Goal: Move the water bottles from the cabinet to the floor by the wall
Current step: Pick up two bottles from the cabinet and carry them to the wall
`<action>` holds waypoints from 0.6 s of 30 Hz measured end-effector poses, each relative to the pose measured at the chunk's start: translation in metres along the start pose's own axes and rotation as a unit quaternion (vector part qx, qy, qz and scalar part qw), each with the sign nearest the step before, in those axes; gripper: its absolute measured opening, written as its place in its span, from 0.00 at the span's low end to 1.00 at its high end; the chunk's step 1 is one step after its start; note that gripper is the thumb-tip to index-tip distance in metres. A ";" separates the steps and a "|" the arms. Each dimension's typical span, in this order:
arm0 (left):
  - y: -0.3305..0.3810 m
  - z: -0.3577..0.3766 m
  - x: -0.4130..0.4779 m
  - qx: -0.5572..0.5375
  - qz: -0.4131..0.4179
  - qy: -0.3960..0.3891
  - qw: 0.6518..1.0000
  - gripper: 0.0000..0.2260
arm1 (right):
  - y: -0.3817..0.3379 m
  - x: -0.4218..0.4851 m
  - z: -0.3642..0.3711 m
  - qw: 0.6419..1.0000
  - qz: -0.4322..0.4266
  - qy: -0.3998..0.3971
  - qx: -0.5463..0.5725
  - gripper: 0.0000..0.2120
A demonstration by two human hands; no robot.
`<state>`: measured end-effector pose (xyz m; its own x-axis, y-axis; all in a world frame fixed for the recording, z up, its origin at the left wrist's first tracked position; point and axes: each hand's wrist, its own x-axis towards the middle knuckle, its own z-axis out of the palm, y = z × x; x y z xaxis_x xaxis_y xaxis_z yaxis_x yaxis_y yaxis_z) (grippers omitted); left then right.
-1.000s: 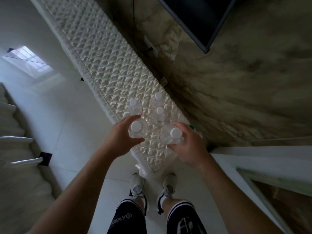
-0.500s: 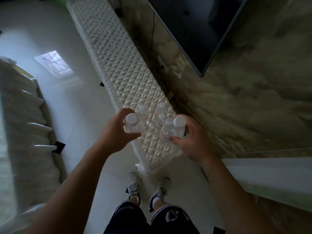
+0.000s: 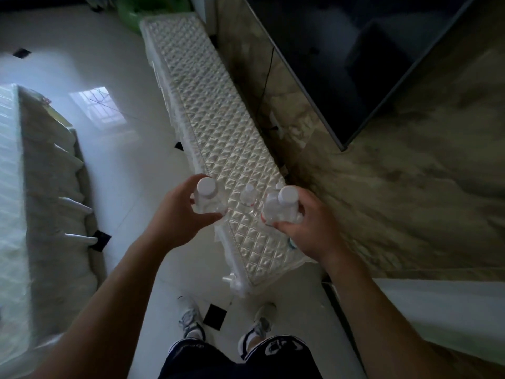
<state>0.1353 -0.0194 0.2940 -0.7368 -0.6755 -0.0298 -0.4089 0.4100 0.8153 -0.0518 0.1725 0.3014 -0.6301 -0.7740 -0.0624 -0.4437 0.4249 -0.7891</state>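
My left hand [image 3: 175,218] grips a clear water bottle with a white cap [image 3: 208,199], lifted above the left edge of the long quilted cabinet top [image 3: 218,119]. My right hand [image 3: 311,228] grips a second clear bottle [image 3: 282,206] above the cabinet's right side. Between them one more white-capped bottle [image 3: 248,194] stands upright on the cabinet. Another bottle may be hidden behind the one in my right hand.
A marble-look wall [image 3: 410,201] with a dark TV [image 3: 341,50] runs along the cabinet's right. White tiled floor [image 3: 123,160] lies to the left, bordered by a wrapped sofa [image 3: 41,201]. My feet [image 3: 191,321] stand at the cabinet's near end. A green object [image 3: 136,9] sits beyond its far end.
Both hands have lifted their bottles off the cabinet top and raised them. My head has tilted up, so more of the cabinet and the TV shows.
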 end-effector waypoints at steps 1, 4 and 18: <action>-0.005 -0.008 0.002 -0.002 0.004 -0.001 1.000 0.30 | -0.007 0.003 0.007 1.000 0.002 0.003 0.000 0.32; -0.023 -0.034 0.011 -0.013 0.015 -0.010 1.000 0.30 | -0.026 0.013 0.029 1.000 0.008 0.015 -0.013 0.32; -0.089 -0.136 0.061 -0.014 0.044 -0.029 0.999 0.31 | -0.111 0.061 0.108 0.997 0.021 0.075 0.002 0.29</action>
<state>0.2001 -0.1801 0.2981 -0.7993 -0.6008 0.0112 -0.3263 0.4496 0.8315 0.0276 0.0276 0.3193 -0.7359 -0.6771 -0.0031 -0.4132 0.4527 -0.7901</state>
